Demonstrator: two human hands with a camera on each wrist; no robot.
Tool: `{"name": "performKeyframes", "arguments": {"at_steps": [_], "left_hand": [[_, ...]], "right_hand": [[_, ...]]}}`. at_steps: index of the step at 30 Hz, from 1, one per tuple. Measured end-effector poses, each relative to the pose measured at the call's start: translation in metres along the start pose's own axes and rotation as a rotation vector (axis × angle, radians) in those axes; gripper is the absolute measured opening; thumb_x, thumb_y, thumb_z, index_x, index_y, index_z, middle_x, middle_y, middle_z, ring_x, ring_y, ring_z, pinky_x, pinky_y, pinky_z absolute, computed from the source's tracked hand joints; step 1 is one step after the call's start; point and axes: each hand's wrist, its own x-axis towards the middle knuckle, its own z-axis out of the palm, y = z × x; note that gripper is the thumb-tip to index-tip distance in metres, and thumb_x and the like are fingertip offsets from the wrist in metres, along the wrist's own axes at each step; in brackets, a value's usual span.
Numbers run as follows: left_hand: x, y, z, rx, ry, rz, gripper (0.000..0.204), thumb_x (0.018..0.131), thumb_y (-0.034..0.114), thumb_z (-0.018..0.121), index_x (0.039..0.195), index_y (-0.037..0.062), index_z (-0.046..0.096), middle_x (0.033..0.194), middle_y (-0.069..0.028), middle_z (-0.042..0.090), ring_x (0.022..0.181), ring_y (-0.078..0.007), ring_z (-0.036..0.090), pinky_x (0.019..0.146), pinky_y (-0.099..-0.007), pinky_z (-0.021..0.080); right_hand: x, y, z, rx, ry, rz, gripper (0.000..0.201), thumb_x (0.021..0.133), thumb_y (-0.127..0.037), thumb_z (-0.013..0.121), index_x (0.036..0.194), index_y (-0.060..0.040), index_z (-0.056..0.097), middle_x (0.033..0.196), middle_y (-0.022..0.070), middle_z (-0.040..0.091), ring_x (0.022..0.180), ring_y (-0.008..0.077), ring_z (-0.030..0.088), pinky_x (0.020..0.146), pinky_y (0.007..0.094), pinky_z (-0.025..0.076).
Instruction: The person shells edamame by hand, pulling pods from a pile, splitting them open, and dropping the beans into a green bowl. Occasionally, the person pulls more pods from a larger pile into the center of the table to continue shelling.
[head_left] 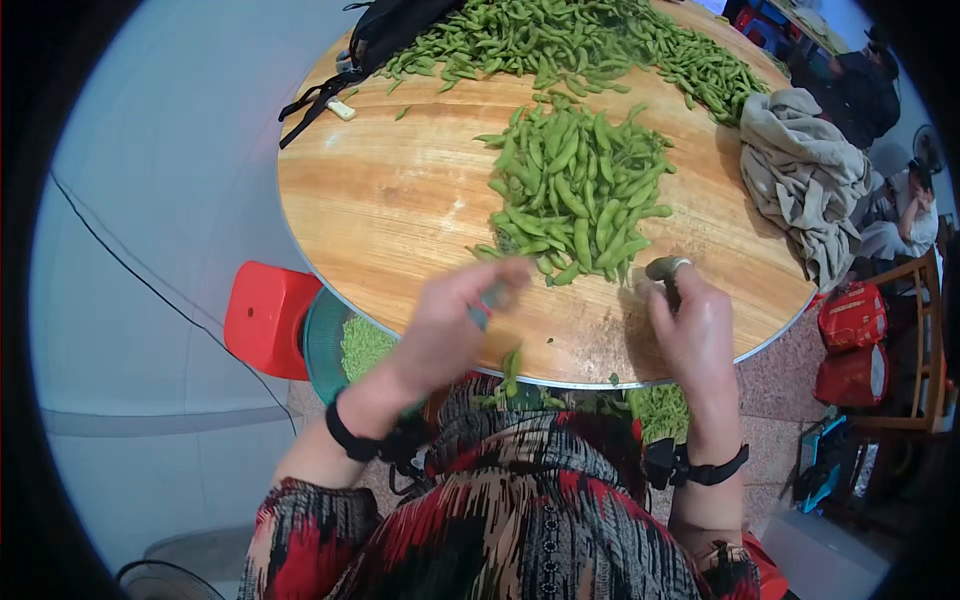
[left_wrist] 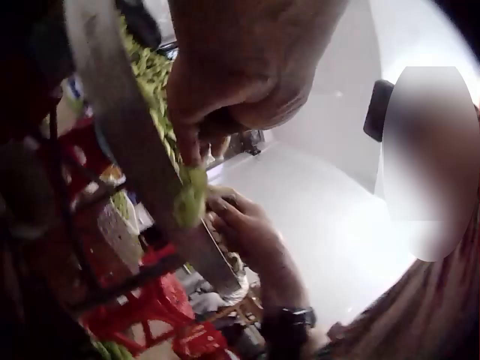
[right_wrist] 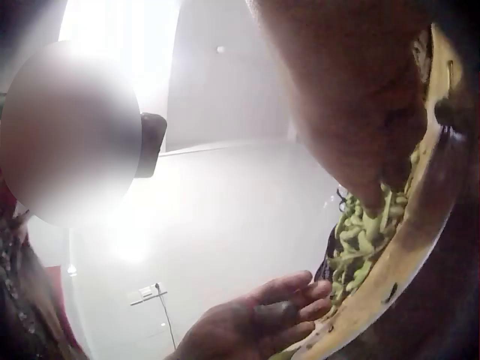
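My left hand point(head_left: 450, 315) hovers at the table's near edge, blurred. Its fingers are spread with a grey-green cover on one of them, and the palm shows in the right wrist view point(right_wrist: 251, 322). A green soybean pod point(head_left: 512, 370) hangs in the air just below that hand, over the edge. My right hand point(head_left: 695, 325) is over the table to the right, fingers loosely bent, a dark cover point(head_left: 664, 268) on a fingertip; no pod shows between finger and thumb. In front of both hands is a heap of soybean pods point(head_left: 580, 190).
A larger pile of pods point(head_left: 560, 40) lies across the back of the round wooden table point(head_left: 370, 200). A grey cloth point(head_left: 800, 170) drapes over the right edge, a black bag point(head_left: 395, 35) at back left. Below are a green basin point(head_left: 320, 350) with shelled beans and a red stool point(head_left: 265, 320).
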Motion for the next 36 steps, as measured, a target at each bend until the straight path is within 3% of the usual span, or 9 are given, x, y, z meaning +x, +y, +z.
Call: {"name": "performKeyframes", "arguments": {"at_steps": [2,4,5,7,13,19,21,29,36], "left_hand": [[-0.014,0.004,0.026,-0.051,-0.083,-0.038,0.029,0.083,0.0,0.05,0.111,0.0011,0.057,0.099,-0.0089,0.062,0.094,-0.0157,0.059,0.082,-0.0285,0.046],[-0.016,0.011,0.045,-0.633,-0.218,-0.274,0.028,0.084,0.003,0.054,0.112,0.002,0.056,0.098,-0.0095,0.062,0.092,-0.0161,0.059,0.08,-0.0294,0.046],[-0.012,0.011,0.049,-0.629,-0.215,-0.274,0.028,0.084,0.003,0.054,0.112,0.002,0.056,0.098,-0.0095,0.062,0.092,-0.0161,0.059,0.08,-0.0294,0.046],[-0.003,0.011,0.056,-0.121,-0.044,0.041,0.032,0.082,0.001,0.054,0.114,0.0024,0.055,0.101,-0.0126,0.06,0.089,-0.0203,0.059,0.077,-0.0315,0.047],[0.025,0.01,0.065,0.263,0.057,0.379,0.032,0.079,0.001,0.057,0.112,0.001,0.055,0.098,-0.0148,0.058,0.082,-0.0291,0.057,0.071,-0.036,0.047],[0.028,0.008,0.065,-0.204,0.033,-0.06,0.016,0.079,0.003,0.062,0.095,0.0024,0.059,0.086,-0.0032,0.059,0.077,-0.007,0.052,0.066,-0.0233,0.043],[0.03,0.0,0.065,-0.94,0.134,-0.251,0.01,0.081,0.005,0.062,0.09,0.0029,0.059,0.089,-0.0012,0.059,0.076,-0.0079,0.053,0.067,-0.0215,0.042],[0.026,-0.001,0.069,-0.716,0.243,-0.227,0.006,0.083,0.006,0.061,0.083,0.0027,0.056,0.086,-0.0013,0.056,0.071,-0.0056,0.052,0.062,-0.019,0.042],[0.022,0.0,0.068,-0.468,0.232,-0.108,0.013,0.081,0.013,0.065,0.082,0.0034,0.057,0.078,0.0013,0.057,0.067,-0.0043,0.051,0.059,-0.0186,0.041]], "right_hand": [[-0.003,-0.004,0.011,-0.103,0.018,-0.038,0.016,0.075,-0.011,0.063,0.087,-0.0012,0.057,0.067,0.019,0.057,0.064,0.0373,0.057,0.057,0.0439,0.045],[0.0,0.003,0.022,-0.15,0.018,-0.013,0.015,0.075,-0.011,0.063,0.084,-0.0011,0.056,0.066,0.0194,0.057,0.063,0.0375,0.057,0.056,0.044,0.044],[0.002,0.005,0.025,-0.201,0.026,0.009,0.015,0.075,-0.012,0.063,0.08,-0.0011,0.054,0.065,0.0198,0.056,0.061,0.0376,0.056,0.055,0.0441,0.044],[0.002,0.0,0.014,-0.115,0.071,-0.027,0.014,0.075,-0.01,0.062,0.075,-0.0007,0.052,0.062,0.0202,0.054,0.06,0.0376,0.056,0.053,0.0438,0.043],[-0.01,-0.022,-0.005,0.1,-0.075,-0.087,0.013,0.075,-0.006,0.063,0.072,0.0003,0.051,0.059,0.0192,0.054,0.055,0.0351,0.055,0.05,0.0397,0.042],[-0.012,-0.014,0.011,0.665,0.028,-0.025,0.017,0.089,-0.017,0.052,0.085,-0.0002,0.054,0.058,0.0033,0.051,0.049,0.012,0.046,0.046,0.0281,0.038],[-0.017,-0.013,0.007,1.165,-0.506,0.421,0.024,0.095,-0.023,0.043,0.09,-0.0021,0.053,0.059,-0.0012,0.045,0.048,0.0066,0.036,0.044,0.0218,0.032],[-0.018,-0.013,0.015,1.445,-0.7,0.461,0.031,0.096,-0.026,0.039,0.082,-0.0009,0.049,0.059,-0.001,0.043,0.046,0.0042,0.031,0.043,0.0194,0.027],[-0.022,-0.023,0.019,1.216,-0.524,0.479,0.022,0.095,-0.019,0.041,0.085,-0.001,0.049,0.061,0.0001,0.045,0.045,0.003,0.031,0.04,0.0178,0.027]]}}
